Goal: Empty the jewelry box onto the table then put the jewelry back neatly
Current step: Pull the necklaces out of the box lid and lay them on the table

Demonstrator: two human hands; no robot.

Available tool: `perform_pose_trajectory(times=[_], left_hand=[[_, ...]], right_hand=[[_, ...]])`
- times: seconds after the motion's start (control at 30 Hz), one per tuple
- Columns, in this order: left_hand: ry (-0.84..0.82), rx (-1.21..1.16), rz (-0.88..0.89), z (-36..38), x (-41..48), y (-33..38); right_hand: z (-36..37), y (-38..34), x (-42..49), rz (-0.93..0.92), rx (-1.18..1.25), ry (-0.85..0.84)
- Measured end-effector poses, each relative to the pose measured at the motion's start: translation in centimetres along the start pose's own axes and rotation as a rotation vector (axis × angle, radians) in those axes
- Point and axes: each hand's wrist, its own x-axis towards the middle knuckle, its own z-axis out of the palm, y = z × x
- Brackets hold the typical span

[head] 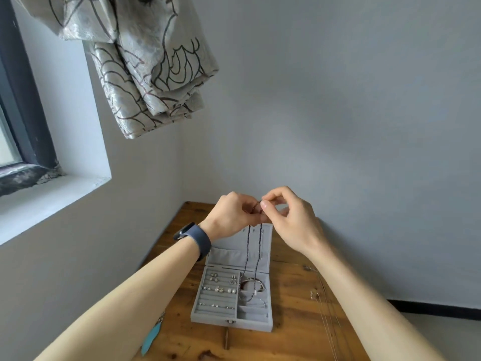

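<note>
1. Both hands are up above the table, nearly touching. The left hand point(231, 212) has its fingers curled in and pinches the top of a thin dark corded necklace point(246, 256). The right hand point(291, 220) has thumb and forefinger clamped on the same bit of cord.
2. The necklace hangs down in two skinny strands in front of the lid. Its bottom loop drops into the right-hand compartment of the box.
3. The box is a flat rectangular grey velvet jewelry box point(250, 324). It sits open on the table with the lid tipped back and a small metal clasp point(229, 321) at the front.
4. The left half is padded ridged rolls with small pearly earrings and studs point(218, 290) tucked into the slots. In the top right section there's a curved bangle-type bracelet point(253, 284), and the cord loop lies over it.
5. The table is a knotty brown wooden table point(294, 329) with visible grain. A few fine, silvery chains point(316, 295) lie on it right of the box, and something turquoise and feather-shaped point(152, 337) sits by the left forearm.
6. There's a dark blue smartwatch point(200, 239) on the left wrist. A cream curtain with scalloped line print point(145, 74) hangs by the window.
</note>
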Motion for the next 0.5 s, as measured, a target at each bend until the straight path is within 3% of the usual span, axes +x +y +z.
perform_pose_trajectory(times=[0.07,0.13,0.23,0.5], left_hand=[[-0.026,-0.227,-0.016,0.4,-1.2,0.3],[-0.029,-0.444,-0.058,1.0,-2.4,0.7],[-0.029,-0.559,-0.099,2.4,-3.9,1.1],[-0.072,-0.378,-0.125,4.3,-6.0,-0.9]], right_hand=[[0.1,0.5,-2.5,0.139,0.279,-0.029],[0.6,1.6,-5.4,0.300,0.484,-0.200],[2.5,3.7,-10.1,0.432,0.465,-0.428],[4.8,7.0,-18.6,0.452,0.346,-0.294]])
